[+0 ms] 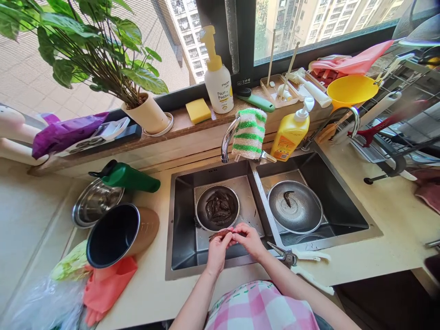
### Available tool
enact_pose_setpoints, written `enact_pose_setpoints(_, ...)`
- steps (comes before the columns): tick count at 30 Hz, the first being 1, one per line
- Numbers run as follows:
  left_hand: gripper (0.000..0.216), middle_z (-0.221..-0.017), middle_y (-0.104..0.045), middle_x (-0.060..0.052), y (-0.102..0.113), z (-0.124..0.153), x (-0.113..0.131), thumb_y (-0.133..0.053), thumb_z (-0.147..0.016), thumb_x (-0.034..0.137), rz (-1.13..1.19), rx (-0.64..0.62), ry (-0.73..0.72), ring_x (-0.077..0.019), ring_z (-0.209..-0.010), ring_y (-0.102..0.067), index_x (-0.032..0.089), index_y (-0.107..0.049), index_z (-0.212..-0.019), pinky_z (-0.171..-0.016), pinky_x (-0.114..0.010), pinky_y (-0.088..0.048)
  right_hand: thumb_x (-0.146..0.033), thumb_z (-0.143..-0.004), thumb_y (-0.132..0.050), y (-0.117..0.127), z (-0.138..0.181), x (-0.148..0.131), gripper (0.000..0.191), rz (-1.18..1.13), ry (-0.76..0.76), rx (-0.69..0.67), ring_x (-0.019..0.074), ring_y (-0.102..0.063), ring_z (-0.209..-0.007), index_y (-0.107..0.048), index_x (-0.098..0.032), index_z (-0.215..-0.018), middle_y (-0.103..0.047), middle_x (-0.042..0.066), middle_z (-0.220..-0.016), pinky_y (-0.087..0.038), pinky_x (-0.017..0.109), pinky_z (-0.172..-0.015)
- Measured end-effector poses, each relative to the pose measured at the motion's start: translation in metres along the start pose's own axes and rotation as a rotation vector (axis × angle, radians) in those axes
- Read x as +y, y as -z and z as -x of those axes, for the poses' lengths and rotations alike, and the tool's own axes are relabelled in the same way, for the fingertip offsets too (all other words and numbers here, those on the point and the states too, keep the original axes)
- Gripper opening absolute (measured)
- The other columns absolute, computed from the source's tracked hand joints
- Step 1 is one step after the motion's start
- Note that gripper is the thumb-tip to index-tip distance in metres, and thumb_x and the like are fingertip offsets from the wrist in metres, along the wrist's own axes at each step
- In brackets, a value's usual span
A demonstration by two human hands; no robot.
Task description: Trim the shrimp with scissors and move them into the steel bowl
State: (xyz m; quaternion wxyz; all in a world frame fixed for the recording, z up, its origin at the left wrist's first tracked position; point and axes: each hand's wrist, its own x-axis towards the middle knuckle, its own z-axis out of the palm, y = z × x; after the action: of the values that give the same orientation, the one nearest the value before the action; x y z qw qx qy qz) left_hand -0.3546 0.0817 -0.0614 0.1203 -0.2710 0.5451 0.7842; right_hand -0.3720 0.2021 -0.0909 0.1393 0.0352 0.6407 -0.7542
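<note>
Head view shows a small dark shrimp [222, 234] pinched between both hands over the near edge of the left sink basin [182, 256]. Its long axis runs roughly from 9 to 3 o'clock. The left hand [216, 253] curls around the 9 o'clock end, with more of the body under its fingers. The right hand [250, 240] meets it from 3 o'clock, fingertips closed on the other end, so the hands touch. Neither hand is spread, though exactly which fingers pinch is too small to tell. At 12 o'clock from the hands a metal bowl [217, 208] holds more shrimp. At 2 o'clock a strainer [294, 207] in the right basin holds one. Scissors [292, 257] lie on the counter at 4 o'clock, just beside the right wrist.
</note>
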Motion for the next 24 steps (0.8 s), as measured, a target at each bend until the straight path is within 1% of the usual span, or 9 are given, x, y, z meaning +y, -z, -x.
enact_pose_setpoints(5,0.032,-0.078,-0.069,-0.007,-0.001,0.0,-0.001,-0.073,-0.059,0.032,-0.019,0.015,0.025,-0.0141,-0.065,-0.061,0.012,-0.068,-0.084,-0.062,-0.026,-0.051,-0.035,-0.067,-0.067,0.0,0.001,-0.002,0.016,0.01,-0.019,0.004,0.0144,-0.053,-0.074,-0.067,-0.019,-0.065,-0.058,0.002,-0.073,-0.042,0.027,-0.072)
enact_pose_setpoints(9,0.036,-0.082,-0.07,-0.008,-0.001,-0.001,-0.002,-0.074,-0.056,0.036,-0.04,0.041,0.043,-0.0176,-0.07,-0.063,0.012,-0.069,-0.082,-0.064,-0.028,-0.052,-0.034,-0.066,-0.067,-0.004,0.003,-0.003,0.016,-0.007,-0.053,0.041,0.0141,-0.053,-0.073,-0.067,-0.018,-0.065,-0.058,0.001,-0.073,-0.042,0.027,-0.071)
enact_pose_setpoints(13,0.036,-0.082,-0.07,-0.008,0.0,-0.002,-0.002,-0.075,-0.053,0.036,-0.07,0.07,0.054,-0.0188,-0.073,-0.063,0.013,-0.07,-0.079,-0.066,-0.028,-0.052,-0.034,-0.066,-0.066,-0.008,0.004,-0.003,0.018,-0.041,-0.091,0.068,0.0139,-0.053,-0.072,-0.063,-0.017,-0.06,-0.058,0.001,-0.071,-0.042,0.026,-0.069)
enact_pose_setpoints(15,0.035,-0.082,-0.07,-0.008,-0.001,-0.002,-0.002,-0.075,-0.053,0.036,-0.058,0.074,0.058,-0.0184,-0.072,-0.063,0.013,-0.07,-0.079,-0.066,-0.028,-0.052,-0.034,-0.066,-0.065,-0.01,0.004,-0.002,0.019,-0.066,-0.105,0.082,0.0134,-0.053,-0.069,-0.061,-0.017,-0.059,-0.057,0.0,-0.07,-0.042,0.025,-0.067)
enact_pose_setpoints(19,0.032,-0.082,-0.069,-0.007,-0.003,-0.002,-0.001,-0.074,-0.055,0.034,-0.041,0.053,0.048,-0.0165,-0.07,-0.062,0.013,-0.069,-0.079,-0.063,-0.026,-0.05,-0.039,-0.066,-0.065,-0.013,0.003,0.001,0.023,-0.16,-0.155,0.081,0.0123,-0.052,-0.06,-0.06,-0.017,-0.063,-0.057,-0.001,-0.063,-0.042,0.025,-0.061)
enact_pose_setpoints(24,0.031,-0.075,-0.067,-0.006,-0.004,-0.002,0.001,-0.07,-0.062,0.033,-0.107,0.003,-0.008,-0.0113,-0.059,-0.057,0.01,-0.067,-0.083,-0.058,-0.022,-0.046,-0.047,-0.068,-0.062,-0.013,0.002,0.0,0.03,-0.251,-0.207,0.055,0.0132,-0.053,-0.057,-0.059,-0.017,-0.069,-0.06,0.0,-0.059,-0.044,0.026,-0.061)
